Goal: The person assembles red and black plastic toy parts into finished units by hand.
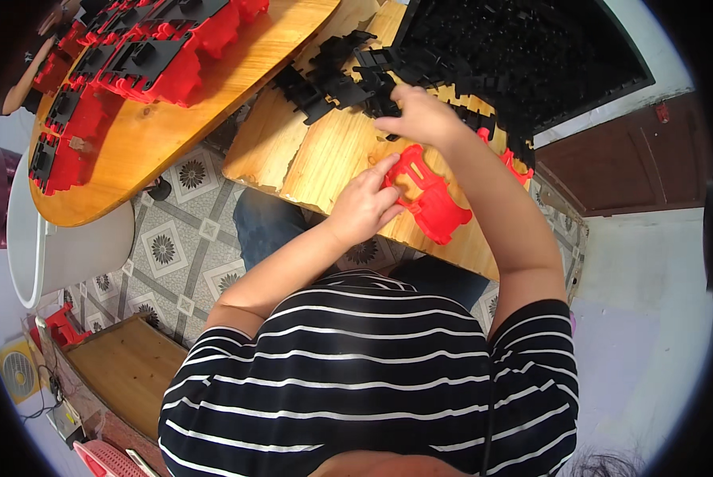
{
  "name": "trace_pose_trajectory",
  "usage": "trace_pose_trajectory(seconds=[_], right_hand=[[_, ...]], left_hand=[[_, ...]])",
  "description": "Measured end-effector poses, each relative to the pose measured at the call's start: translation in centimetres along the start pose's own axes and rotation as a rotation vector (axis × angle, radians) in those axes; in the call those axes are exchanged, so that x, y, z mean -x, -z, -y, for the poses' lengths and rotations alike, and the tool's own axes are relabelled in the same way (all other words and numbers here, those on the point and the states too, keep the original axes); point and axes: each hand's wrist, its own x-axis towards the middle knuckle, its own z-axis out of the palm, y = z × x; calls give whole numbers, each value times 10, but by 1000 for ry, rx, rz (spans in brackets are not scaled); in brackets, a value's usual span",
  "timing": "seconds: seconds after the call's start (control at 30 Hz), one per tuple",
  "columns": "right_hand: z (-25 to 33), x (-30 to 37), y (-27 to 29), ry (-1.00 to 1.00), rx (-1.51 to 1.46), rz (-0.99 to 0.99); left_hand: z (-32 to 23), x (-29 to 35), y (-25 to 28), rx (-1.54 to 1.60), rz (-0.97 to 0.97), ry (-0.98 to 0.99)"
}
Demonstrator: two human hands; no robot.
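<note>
Room on the tabletop's (293, 155) near left; black parts (377, 58) (heaped) block beyond

The red part (442, 210) is plastic, with slotted openings toward its far end and a solid, curved near end. It lies slantwise near the near edge of the wooden table (313, 163). Beyond it, the black parts (376, 83), small and angular, overlap in a loose, jumbled heap.

Person's two hands (364, 203), one black tray (627, 48), one white tub (90, 262), black pieces (322, 99) beyond count
</note>
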Motion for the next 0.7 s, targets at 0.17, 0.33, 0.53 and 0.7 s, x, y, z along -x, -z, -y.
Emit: trace_pose_trajectory(seconds=[0.17,0.33,0.53,0.7], right_hand=[[-5,-46,-33,-127,164,134],[-55,-22,10,-95,-1,-331],[-99,63,51,-95,-1321,131],[-88,145,19,-163,-1355,228]], left_hand=[[-6,-4,-1,-48,-32,-59],[-12,0,-1,-52,60,-48],[-28,-13,24,123,-288,292],[-32,-66,53,1452,121,784]])
